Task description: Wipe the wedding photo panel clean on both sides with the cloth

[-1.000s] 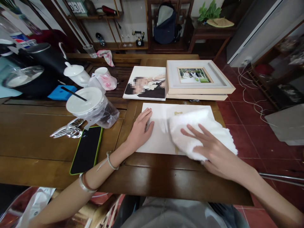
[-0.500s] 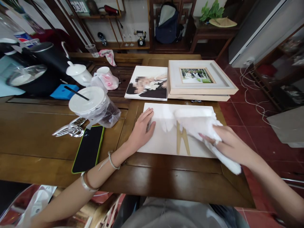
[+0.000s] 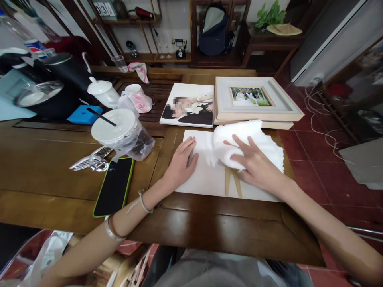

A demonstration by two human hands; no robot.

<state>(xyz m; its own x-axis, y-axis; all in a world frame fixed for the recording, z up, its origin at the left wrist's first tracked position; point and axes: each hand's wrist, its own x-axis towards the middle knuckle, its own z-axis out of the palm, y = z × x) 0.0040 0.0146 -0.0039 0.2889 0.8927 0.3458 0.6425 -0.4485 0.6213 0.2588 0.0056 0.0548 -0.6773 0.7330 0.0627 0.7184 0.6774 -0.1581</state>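
Observation:
A white panel [image 3: 200, 181], which looks like the back of a picture frame, lies flat at the table's near edge. A tan V-shaped stand leg [image 3: 227, 185] is on it, its upper part covered. Over the panel's right half spreads a crumpled white cloth [image 3: 236, 133]. My right hand [image 3: 253, 161] presses on this cloth from above, fingers spread. Flat on the panel's left edge rests my left hand [image 3: 181, 161], its fingers stretched out and holding nothing.
Behind the panel lie a photo print [image 3: 188, 105] and stacked picture frames [image 3: 259, 97]. To the left are a lidded cup with a straw [image 3: 115, 127] in a plastic bag, a phone [image 3: 115, 187], a silver item [image 3: 92, 159], a blue box [image 3: 84, 114] and a white teapot [image 3: 103, 92].
My right hand has moved left and away from me and now lies spread on the cloth, which has shifted with it. My left hand stays on the panel.

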